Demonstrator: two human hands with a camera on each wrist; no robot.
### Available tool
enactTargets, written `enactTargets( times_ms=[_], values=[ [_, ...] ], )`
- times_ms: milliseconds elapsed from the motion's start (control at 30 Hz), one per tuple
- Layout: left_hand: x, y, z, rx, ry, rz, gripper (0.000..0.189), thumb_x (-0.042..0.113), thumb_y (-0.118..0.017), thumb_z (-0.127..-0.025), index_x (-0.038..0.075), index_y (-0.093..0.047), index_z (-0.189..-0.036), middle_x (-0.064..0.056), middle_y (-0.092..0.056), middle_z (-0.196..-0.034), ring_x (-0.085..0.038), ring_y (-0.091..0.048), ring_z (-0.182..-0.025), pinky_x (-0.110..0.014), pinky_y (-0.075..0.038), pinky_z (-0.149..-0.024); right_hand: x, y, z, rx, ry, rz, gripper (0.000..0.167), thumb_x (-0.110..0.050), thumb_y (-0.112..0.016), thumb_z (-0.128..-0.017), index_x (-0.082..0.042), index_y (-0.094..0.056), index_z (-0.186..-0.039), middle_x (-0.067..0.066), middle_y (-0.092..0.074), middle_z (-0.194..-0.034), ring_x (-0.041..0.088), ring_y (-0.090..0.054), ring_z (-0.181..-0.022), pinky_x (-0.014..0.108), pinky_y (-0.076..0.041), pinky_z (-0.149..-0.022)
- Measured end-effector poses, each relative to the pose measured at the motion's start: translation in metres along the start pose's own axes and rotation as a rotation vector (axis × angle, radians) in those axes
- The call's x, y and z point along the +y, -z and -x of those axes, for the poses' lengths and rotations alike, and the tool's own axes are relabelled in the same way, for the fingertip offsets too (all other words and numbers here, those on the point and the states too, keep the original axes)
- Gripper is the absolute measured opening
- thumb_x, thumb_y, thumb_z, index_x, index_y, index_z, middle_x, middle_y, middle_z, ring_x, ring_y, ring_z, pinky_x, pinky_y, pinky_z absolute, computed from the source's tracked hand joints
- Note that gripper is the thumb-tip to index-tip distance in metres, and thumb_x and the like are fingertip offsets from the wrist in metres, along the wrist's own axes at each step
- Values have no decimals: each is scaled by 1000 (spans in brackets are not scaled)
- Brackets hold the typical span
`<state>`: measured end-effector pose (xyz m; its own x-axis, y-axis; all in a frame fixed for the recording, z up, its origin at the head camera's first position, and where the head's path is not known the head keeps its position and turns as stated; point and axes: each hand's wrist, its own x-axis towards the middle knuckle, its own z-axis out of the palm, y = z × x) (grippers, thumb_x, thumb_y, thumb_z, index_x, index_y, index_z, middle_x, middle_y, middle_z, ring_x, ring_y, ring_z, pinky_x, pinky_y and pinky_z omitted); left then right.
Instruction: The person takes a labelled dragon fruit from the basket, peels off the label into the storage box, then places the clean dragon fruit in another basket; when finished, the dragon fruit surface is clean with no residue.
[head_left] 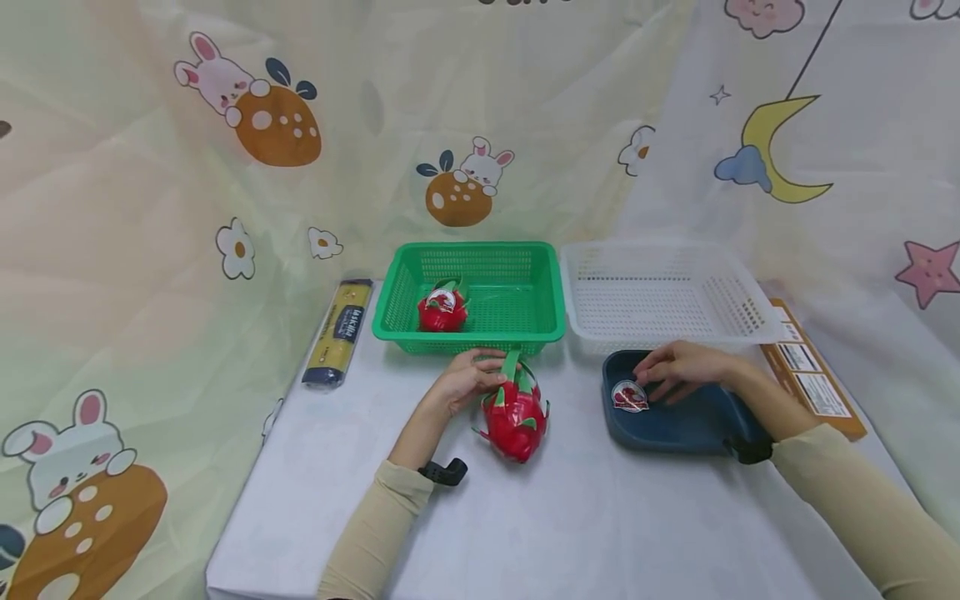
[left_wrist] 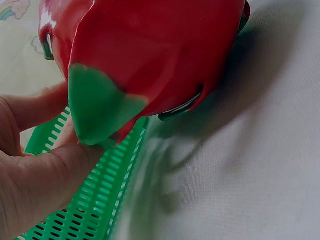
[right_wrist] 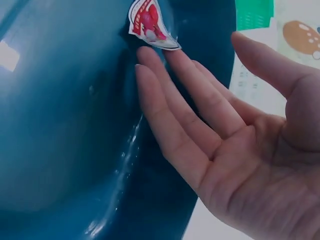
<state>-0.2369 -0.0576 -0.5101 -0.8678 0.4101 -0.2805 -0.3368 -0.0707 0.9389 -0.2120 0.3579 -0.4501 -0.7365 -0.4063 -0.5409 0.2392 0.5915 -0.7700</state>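
1. The left hand [head_left: 471, 379] pinches the green top end of a red dragon fruit [head_left: 517, 421] between thumb and fingers.
2. The right hand [head_left: 686, 371] is spread loosely, thumb held apart, one fingertip touching the lower edge of a sticker [head_left: 628, 397].
3. The dragon fruit lies at or just above the white tabletop [head_left: 577, 517], in front of the green basket [head_left: 468, 344]; whether it bears on the cloth cannot be told.
4. Its skin is deep red and glossy, smooth as moulded plastic, with a raised ridge running down it.
5. Green-tipped scales stand out from the body, one a broad, matte green flap [left_wrist: 102, 107] beside the thumb; long green leaves rise from the top.
6. The sticker, inside the dark blue tray [head_left: 697, 429], is white-edged with red fruit printed on it; the right wrist view shows it bent, with a pointed corner.
7. A second dragon fruit [head_left: 442, 317], red with green leaves, sits in the green basket, bearing a similar round label [head_left: 441, 300].
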Motion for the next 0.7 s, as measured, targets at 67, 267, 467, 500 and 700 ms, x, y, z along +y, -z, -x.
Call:
enactTargets(
  times_ms=[67, 267, 467, 500, 700],
  values=[
    [-1, 0, -1, -11, 3, 11, 50, -6, -69, -95, -3, -50, -142, -20, -70, -130, -23, -72, -110, -31, -61, -91, 0, -1, 0, -17, -2, 22, 49, -23, -62, -106, 9, -55, -142, 25, -66, -134, 43, -68, -117, 55, -60, -93],
    [-2, 0, -2, -14, 3, 15, 49, -6, -67, -96, -3, -50, -142, -22, -69, -131, -30, -69, -118, -31, -61, -91, 2, -2, 4, -55, -18, 67, 54, -27, -59, -108, 8, -49, -148, 27, -60, -142, 42, -65, -124, 56, -59, -96],
    [-1, 0, -2, -8, 2, 10, 51, -5, -70, -95, -3, -50, -142, -21, -70, -130, -20, -72, -105, -30, -61, -90, 7, 0, 4, -56, 3, 125, 63, -29, -58, -108, 10, -38, -154, 30, -54, -147, 42, -62, -127, 60, -58, -96],
    [-1, 1, -2, -11, 2, 13, 51, -5, -70, -95, -3, -50, -142, -21, -70, -131, -19, -72, -105, -30, -61, -90, 7, 0, 4, -48, 5, 133, 64, -29, -59, -108, 10, -38, -154, 30, -54, -147, 42, -62, -127, 59, -58, -96],
    [-1, 0, -1, -7, 4, 20, 51, -6, -70, -94, -3, -50, -141, -21, -70, -130, -20, -73, -105, -29, -61, -89, -1, -2, 11, 52, 80, 140, 56, -26, -58, -108, 13, -47, -146, 32, -58, -140, 42, -68, -117, 57, -61, -91]
  ],
)
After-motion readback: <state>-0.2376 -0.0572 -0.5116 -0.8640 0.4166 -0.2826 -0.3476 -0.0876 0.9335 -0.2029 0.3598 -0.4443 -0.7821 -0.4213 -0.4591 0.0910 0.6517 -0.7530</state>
